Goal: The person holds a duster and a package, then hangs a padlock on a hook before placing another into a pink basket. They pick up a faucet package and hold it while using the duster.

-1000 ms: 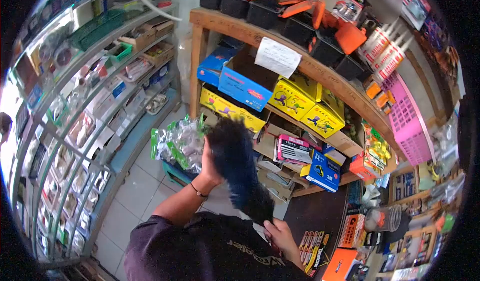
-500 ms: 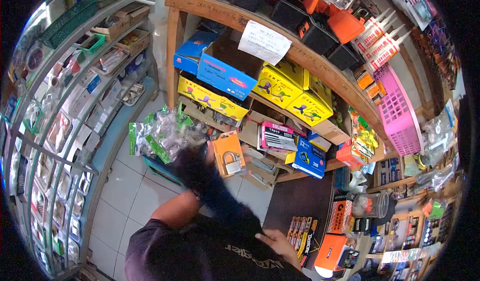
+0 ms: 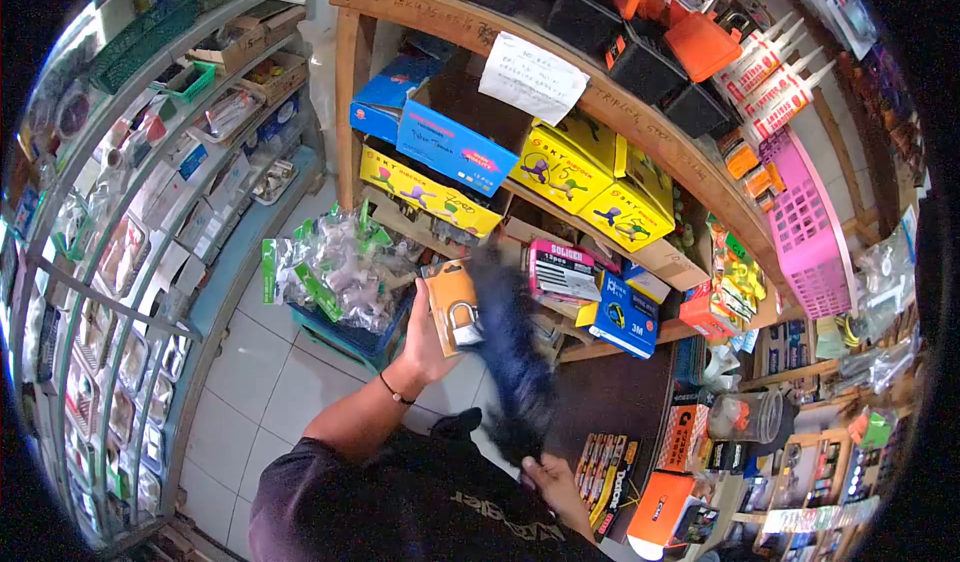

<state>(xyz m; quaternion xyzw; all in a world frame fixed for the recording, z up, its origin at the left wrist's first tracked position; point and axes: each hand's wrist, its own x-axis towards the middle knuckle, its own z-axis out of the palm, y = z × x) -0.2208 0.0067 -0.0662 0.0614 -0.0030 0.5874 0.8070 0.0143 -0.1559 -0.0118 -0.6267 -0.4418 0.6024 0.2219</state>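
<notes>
My left hand (image 3: 426,337) holds an orange package with a padlock (image 3: 452,307) up in front of the shelf. In my right hand (image 3: 550,482), low at the centre, is the end of a dark, fluffy duster (image 3: 515,352). The duster is blurred and points upward, its top partly in front of the package's right edge. Just left of the package, a pile of clear bags with green labels (image 3: 345,267) lies on a teal basket (image 3: 345,340).
Blue boxes (image 3: 455,147) and yellow boxes (image 3: 625,212) fill the wooden shelf (image 3: 440,10). A pink basket (image 3: 808,227) stands at the right. Wire-fronted racks (image 3: 120,312) line the left side above a tiled floor (image 3: 230,402).
The duster has swung right, from over the bags and my left wrist to the package's right side. My left hand and the bag pile now show more fully.
</notes>
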